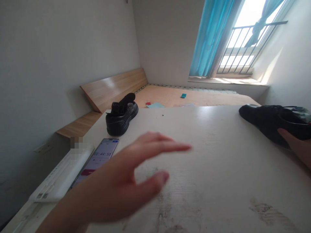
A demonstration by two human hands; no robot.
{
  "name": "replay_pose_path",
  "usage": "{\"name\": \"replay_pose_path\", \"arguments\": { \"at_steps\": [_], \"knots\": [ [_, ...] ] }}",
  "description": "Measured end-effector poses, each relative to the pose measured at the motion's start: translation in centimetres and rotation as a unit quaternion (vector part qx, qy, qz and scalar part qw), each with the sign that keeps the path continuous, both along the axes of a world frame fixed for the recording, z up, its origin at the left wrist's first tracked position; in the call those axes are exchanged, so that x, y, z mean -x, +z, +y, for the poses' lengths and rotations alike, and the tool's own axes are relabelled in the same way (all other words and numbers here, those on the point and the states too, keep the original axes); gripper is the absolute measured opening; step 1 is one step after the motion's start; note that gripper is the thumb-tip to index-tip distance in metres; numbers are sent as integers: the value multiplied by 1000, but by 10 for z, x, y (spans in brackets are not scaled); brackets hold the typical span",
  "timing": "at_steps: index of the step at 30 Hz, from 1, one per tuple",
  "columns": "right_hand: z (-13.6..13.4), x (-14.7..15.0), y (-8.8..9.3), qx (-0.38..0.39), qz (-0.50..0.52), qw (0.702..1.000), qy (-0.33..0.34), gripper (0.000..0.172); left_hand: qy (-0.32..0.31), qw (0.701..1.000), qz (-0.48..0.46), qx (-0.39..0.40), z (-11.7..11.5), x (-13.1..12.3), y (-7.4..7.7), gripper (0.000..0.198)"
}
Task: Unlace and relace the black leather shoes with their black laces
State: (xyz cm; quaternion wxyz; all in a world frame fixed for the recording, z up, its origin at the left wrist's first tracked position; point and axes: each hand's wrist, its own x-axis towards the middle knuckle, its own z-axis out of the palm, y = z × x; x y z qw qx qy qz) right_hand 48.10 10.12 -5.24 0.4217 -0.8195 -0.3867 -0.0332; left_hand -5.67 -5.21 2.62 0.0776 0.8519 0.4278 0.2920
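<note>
Centrally, the left hand [114, 181] is held open and blurred above a white tabletop [206, 181], its fingers spread wide of the thumb, with nothing pinched. Ahead of it and slightly left, a black shoe [120, 121] is stood on the table, well apart from the hand. To the hand's right, at the frame edge, the right hand [300, 147] is seen with one finger [286, 136] pressed against a second black shoe [267, 124]; whether that shoe is gripped cannot be told, as the rest of the hand is cut off. Under the left hand's wrist side, a phone [102, 153] showing a running timer is laid beside a long white plastic device [62, 174]. Far beyond the hands, a wooden bed frame [114, 89] and a teal curtain [209, 38] are seen.
</note>
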Motion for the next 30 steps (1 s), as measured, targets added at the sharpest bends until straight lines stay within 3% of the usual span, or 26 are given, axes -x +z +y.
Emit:
{"name": "replay_pose_path", "arguments": {
  "at_steps": [2,5,7,12,18,25,30],
  "knots": [
    [1,-8,-7,2,26,999,-25,81,141,987,70,-30,24,8,-2,47],
    [2,-13,-20,-20,4,999,-49,102,351,916,183,-68,63,31,-13,54],
    [1,-12,-25,-38,-19,998,-44,110,418,878,229,-44,81,48,-19,58],
    [-2,-4,-21,-31,11,999,-41,115,447,859,249,11,102,75,-25,43],
    [2,-12,-21,-21,11,999,-29,118,440,867,232,6,107,72,-23,33],
    [4,-13,-18,2,21,1000,-19,117,394,891,228,-6,89,30,-16,34],
    [4,-11,-17,2,20,1000,-9,113,296,922,249,-8,58,-14,-9,30]
  ]
}}
